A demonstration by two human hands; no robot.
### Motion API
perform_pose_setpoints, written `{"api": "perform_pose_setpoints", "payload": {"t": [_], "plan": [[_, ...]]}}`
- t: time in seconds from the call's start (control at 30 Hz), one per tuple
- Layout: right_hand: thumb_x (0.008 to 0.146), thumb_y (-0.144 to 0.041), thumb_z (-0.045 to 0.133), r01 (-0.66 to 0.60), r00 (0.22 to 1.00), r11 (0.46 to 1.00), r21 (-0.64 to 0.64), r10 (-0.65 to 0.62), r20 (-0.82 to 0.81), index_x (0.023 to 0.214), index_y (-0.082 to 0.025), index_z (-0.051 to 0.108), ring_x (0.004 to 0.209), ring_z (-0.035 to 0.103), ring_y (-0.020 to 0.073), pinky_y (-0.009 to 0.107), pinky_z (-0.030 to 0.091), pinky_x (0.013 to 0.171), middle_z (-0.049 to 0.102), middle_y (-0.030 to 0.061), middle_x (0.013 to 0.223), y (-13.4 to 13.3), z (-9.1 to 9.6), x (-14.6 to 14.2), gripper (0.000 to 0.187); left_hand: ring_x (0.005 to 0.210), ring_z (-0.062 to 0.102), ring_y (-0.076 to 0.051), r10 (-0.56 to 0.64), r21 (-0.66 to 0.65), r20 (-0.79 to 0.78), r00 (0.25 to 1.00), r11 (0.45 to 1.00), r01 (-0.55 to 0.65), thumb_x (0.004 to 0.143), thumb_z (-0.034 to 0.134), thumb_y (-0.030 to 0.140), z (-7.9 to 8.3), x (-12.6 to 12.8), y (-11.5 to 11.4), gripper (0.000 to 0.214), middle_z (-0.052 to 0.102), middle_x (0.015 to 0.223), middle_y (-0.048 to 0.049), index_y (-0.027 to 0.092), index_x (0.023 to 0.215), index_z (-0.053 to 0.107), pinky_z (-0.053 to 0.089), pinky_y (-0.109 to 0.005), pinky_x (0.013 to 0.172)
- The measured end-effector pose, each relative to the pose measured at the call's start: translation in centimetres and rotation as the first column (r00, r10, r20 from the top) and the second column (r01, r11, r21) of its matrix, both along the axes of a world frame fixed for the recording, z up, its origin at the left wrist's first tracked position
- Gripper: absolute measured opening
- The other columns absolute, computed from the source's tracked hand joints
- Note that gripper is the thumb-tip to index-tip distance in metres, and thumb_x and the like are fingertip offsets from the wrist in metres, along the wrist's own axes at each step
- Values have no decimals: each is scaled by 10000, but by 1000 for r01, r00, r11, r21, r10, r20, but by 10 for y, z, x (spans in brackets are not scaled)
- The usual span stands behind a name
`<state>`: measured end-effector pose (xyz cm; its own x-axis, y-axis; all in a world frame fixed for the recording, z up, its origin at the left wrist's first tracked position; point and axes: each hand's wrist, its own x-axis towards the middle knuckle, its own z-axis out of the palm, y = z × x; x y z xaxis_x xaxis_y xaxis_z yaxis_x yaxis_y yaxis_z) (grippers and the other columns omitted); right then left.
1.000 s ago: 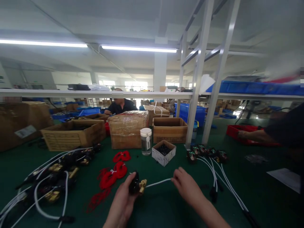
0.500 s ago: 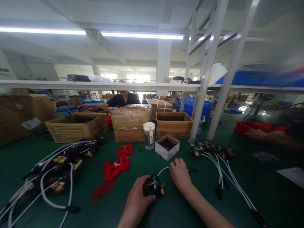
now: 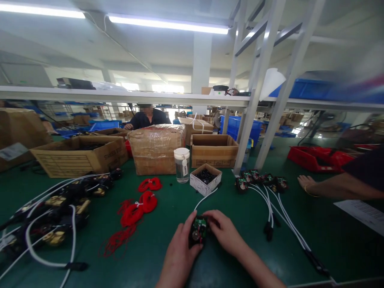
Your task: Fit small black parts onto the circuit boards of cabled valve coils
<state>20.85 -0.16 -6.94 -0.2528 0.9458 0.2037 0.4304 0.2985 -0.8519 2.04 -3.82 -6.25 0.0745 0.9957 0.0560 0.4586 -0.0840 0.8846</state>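
My left hand (image 3: 181, 248) is closed around a small black housing with a green circuit board (image 3: 199, 230), its open face with the board turned up toward me. From its top a white cable (image 3: 207, 197) runs away to a dark end beside the small marbled box. My right hand (image 3: 223, 230) pinches the right edge of the same housing, with thumb and fingers bent against it. The brass fitting on that side is hidden by the right fingers. To the right lie several similar circuit-board units (image 3: 252, 178) with white cables.
Red wire bundles (image 3: 139, 208) and a heap of black units with brass fittings (image 3: 60, 204) lie left. Ahead stand a marbled box of small black parts (image 3: 205, 186), a lidded bottle (image 3: 182, 168) and cardboard boxes (image 3: 157, 154). A co-worker's hand (image 3: 307, 184) rests right, near a red bin (image 3: 321, 160).
My right hand has left the white cable and come to the housing. The housing has turned, so its cable now points away from me. The co-worker's hand on the right has left the red bin.
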Motion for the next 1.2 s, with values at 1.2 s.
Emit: {"api": "perform_pose_setpoints", "payload": {"t": [1.2], "plan": [[844, -84, 457, 68, 998, 997, 46, -67, -21, 1142, -229, 661, 1030, 622, 192, 319, 499, 934, 638, 53, 1072, -6, -10, -1, 390, 1149, 636, -265, 106, 33, 74, 992, 994, -109, 728, 753, 263, -7, 19, -1, 619, 684, 1234, -64, 300, 1328, 605, 448, -365, 1046]]}}
